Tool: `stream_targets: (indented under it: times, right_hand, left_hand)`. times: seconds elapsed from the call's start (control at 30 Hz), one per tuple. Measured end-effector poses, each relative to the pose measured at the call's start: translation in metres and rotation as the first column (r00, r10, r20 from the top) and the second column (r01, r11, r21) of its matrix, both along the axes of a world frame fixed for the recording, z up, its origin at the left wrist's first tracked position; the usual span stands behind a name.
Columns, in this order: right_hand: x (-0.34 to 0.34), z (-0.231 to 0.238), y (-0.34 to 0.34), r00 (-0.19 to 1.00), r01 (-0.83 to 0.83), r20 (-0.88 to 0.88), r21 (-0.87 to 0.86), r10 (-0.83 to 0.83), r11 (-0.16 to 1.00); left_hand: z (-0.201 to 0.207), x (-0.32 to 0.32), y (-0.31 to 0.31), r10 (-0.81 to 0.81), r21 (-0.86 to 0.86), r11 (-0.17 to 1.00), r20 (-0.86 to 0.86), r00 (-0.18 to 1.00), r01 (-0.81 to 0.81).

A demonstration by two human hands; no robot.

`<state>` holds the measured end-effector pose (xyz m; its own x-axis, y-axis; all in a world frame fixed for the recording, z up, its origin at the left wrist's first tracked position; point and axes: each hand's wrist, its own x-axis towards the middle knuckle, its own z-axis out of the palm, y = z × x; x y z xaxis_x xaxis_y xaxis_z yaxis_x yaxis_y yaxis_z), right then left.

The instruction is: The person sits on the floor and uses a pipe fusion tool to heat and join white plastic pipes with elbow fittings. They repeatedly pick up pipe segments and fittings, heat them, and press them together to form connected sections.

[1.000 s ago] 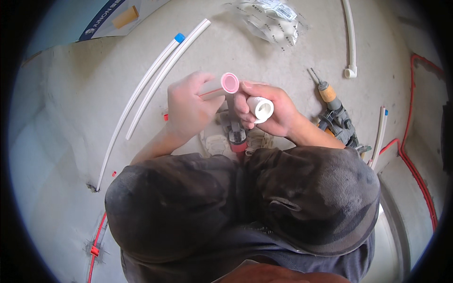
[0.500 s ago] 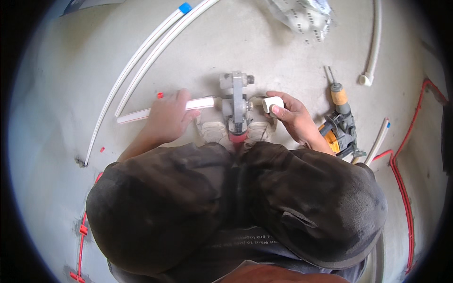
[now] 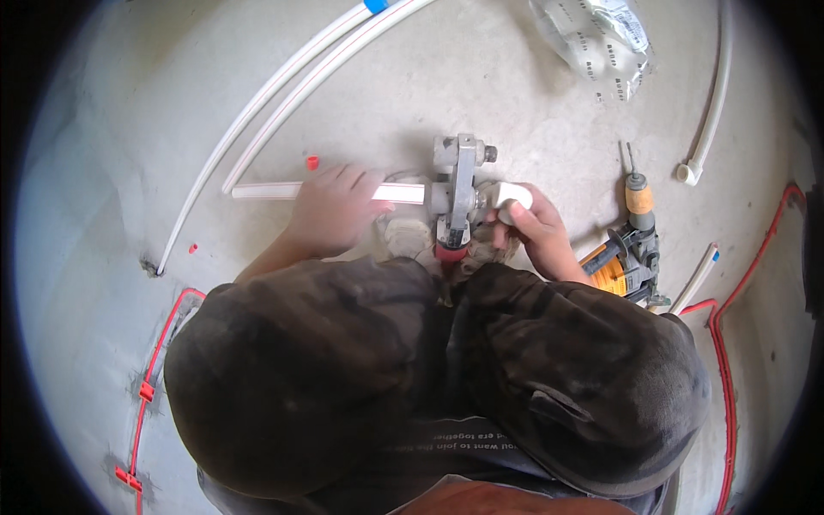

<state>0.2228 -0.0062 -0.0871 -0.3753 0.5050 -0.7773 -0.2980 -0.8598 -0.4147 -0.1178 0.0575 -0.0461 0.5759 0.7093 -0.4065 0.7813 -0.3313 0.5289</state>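
A grey pipe fusion welder (image 3: 466, 176) with heating sockets on both sides and a red part below stands between my shoes. My left hand (image 3: 336, 210) is wrapped over a short white pipe (image 3: 268, 191) with a red stripe, held level. The pipe's right end lies at the welder's left socket; whether it touches is unclear. On the other side, my right hand (image 3: 544, 230) grips a white elbow fitting (image 3: 514, 195) between thumb and fingers. That elbow faces the right-hand heating piece, close to it, and I cannot tell if they touch.
An orange-and-grey rotary hammer drill (image 3: 633, 249) lies at the right. Long white pipes (image 3: 283, 112) stretch across the far left, another pipe with an elbow (image 3: 711, 129) at far right. A plastic bag of fittings (image 3: 601, 47) lies beyond. Red conduit (image 3: 728, 386) follows the right wall.
The pipe in my left hand has swung from slanted to nearly level, in line with the welder's socket. My right hand still holds the elbow beside the welder. The whole view has shifted slightly.
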Motion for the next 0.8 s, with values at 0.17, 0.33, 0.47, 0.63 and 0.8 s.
stream_targets:
  times: [0.17, 0.33, 0.47, 0.63, 0.8]
  right_hand:
    - [-0.003, 0.013, 0.051, 0.908, 0.401, -0.127, 0.544, -0.4, 0.737]
    - [-0.061, 0.066, 0.122, 0.739, 0.583, -0.56, 0.252, -0.375, 0.773]
    - [-0.031, 0.067, 0.132, 0.649, 0.613, -0.711, 0.276, -0.273, 0.74]
    - [0.028, 0.074, 0.112, 0.868, 0.495, -0.305, 0.468, -0.392, 0.732]
    - [0.021, 0.042, 0.054, 0.992, 0.129, -0.009, 0.177, -0.129, 0.976]
  left_hand:
    - [0.04, 0.022, 0.038, 0.384, -0.373, 0.881, 0.2, 0.901, -0.292]
    - [0.059, 0.081, 0.074, 0.615, -0.882, 0.451, 0.196, 0.763, -0.137]
    - [0.058, 0.074, 0.085, 0.526, -0.932, 0.361, 0.17, 0.833, -0.038]
    - [0.093, 0.047, 0.109, -0.096, -0.182, 0.904, 0.795, 0.599, 0.386]
    - [0.125, 0.058, 0.12, -0.291, 0.041, 0.876, 0.839, 0.461, 0.48]
